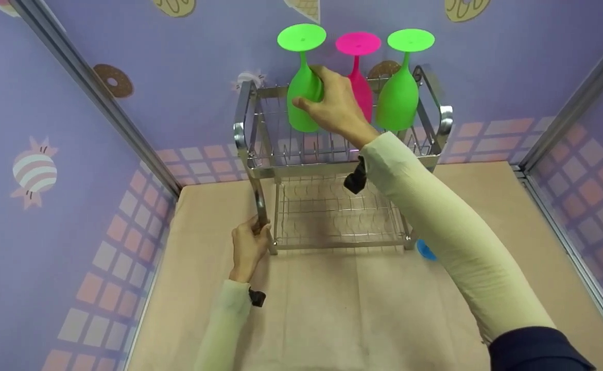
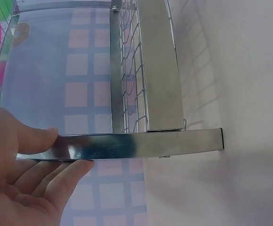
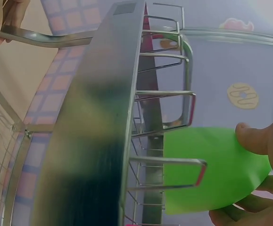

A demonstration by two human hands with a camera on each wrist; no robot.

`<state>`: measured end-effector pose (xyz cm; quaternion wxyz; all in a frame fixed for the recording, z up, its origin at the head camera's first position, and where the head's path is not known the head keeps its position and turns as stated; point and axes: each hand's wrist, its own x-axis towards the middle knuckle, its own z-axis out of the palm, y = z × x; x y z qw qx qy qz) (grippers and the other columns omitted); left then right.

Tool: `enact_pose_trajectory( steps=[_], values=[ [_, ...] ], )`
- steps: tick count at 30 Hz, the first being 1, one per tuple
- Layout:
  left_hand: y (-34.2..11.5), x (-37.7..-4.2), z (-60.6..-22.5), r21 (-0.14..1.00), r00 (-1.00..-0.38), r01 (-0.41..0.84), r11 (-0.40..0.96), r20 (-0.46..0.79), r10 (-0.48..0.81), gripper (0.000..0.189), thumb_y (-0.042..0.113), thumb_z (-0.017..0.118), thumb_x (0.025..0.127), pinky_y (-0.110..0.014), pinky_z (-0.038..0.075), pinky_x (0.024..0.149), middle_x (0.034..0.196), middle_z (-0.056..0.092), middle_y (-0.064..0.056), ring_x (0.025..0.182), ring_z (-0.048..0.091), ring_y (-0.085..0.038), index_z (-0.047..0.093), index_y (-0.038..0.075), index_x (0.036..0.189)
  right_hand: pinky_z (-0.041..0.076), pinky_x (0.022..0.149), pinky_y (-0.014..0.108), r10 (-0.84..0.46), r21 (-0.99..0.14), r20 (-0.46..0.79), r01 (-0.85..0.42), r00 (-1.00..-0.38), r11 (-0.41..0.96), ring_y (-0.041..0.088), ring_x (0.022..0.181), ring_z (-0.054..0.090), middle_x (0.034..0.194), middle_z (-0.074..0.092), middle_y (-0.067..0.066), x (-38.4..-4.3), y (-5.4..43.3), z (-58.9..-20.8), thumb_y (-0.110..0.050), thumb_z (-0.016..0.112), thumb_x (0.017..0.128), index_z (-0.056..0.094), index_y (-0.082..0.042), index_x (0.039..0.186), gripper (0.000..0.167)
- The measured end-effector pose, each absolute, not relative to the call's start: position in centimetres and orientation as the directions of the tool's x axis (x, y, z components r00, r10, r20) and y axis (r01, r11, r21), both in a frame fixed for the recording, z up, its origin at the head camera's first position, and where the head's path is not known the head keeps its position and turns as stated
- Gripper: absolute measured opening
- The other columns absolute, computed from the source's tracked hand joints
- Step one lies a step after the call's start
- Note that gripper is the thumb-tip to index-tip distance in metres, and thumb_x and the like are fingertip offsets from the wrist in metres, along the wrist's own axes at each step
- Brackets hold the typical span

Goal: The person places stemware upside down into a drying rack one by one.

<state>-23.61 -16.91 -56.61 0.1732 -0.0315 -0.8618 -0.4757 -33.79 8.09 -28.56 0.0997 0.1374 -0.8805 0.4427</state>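
Note:
A two-tier metal dish rack (image 1: 301,169) stands against the back wall. Upside down on its top tier are a green goblet (image 1: 301,116) at left, a pink goblet (image 1: 361,95) in the middle and another green goblet (image 1: 398,103) at right. My right hand (image 1: 336,103) grips the bowl of the left green goblet, thumb on one side and fingers on the other; its rim meets the top tier in the right wrist view. Lower down, my left hand (image 1: 248,247) pinches the rack's left front upright (image 2: 98,147) between thumb and fingers.
A blue round piece (image 1: 426,250), partly hidden by my right sleeve, lies by the rack's right front foot. The lower wire tier (image 1: 332,211) sits close above the beige tabletop (image 1: 322,309). Patterned walls (image 1: 74,154) enclose the left, back and right.

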Motion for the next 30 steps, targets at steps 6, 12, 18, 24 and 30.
enact_pose_trajectory(
  steps=[6,12,18,24,30],
  values=[
    [-16.9,-23.6,-56.7,0.814,-0.943,0.211,0.541,0.315,-0.107,0.010,-0.002,0.075,0.096,-0.047,0.069,0.082,0.104,0.081,-0.021,0.093,0.081,-0.036,0.078,-0.006,0.105,0.057,0.108,0.028,-0.125,-0.742,0.294,-0.309,-0.948,0.595,0.022,0.129,0.063,0.141,0.065,0.012,-34.8,7.1,-29.5,-0.023,0.076,0.100,0.050,-0.004,0.152,0.062],
    [-16.9,-23.6,-56.7,0.821,-0.947,0.187,0.540,0.296,-0.121,0.010,-0.001,0.076,0.096,-0.047,0.069,0.082,0.104,0.081,-0.020,0.094,0.081,-0.035,0.079,-0.004,0.105,0.053,0.112,0.030,-0.107,-0.741,0.300,-0.302,-0.948,0.600,0.024,0.131,0.059,0.142,0.063,0.015,-35.4,7.0,-30.4,-0.020,0.073,0.102,0.048,-0.002,0.153,0.060],
    [-16.9,-23.5,-56.9,0.814,-0.947,0.188,0.549,0.298,-0.119,0.010,0.000,0.076,0.097,-0.046,0.069,0.083,0.106,0.081,-0.019,0.095,0.081,-0.034,0.079,-0.002,0.105,0.053,0.113,0.030,-0.091,-0.741,0.284,-0.278,-0.955,0.612,0.025,0.132,0.059,0.143,0.060,0.016,-35.7,6.8,-31.0,-0.017,0.073,0.102,0.046,-0.001,0.154,0.061],
    [-17.0,-23.5,-56.9,0.809,-0.943,0.189,0.557,0.307,-0.126,0.010,-0.001,0.076,0.096,-0.047,0.069,0.082,0.104,0.081,-0.019,0.093,0.081,-0.034,0.079,-0.002,0.105,0.050,0.118,0.029,-0.100,-0.746,0.281,-0.283,-0.954,0.603,0.026,0.139,0.056,0.150,0.055,0.016,-35.7,6.4,-31.2,-0.016,0.070,0.103,0.040,0.000,0.159,0.065],
    [-16.9,-23.6,-56.8,0.802,-0.939,0.214,0.558,0.326,-0.108,0.009,-0.001,0.075,0.096,-0.047,0.069,0.080,0.102,0.081,-0.019,0.091,0.081,-0.034,0.079,-0.002,0.104,0.048,0.121,0.032,-0.090,-0.733,0.291,-0.283,-0.952,0.619,0.027,0.142,0.053,0.151,0.052,0.016,-35.8,6.4,-31.3,-0.015,0.068,0.104,0.038,0.000,0.159,0.065]
  ],
)
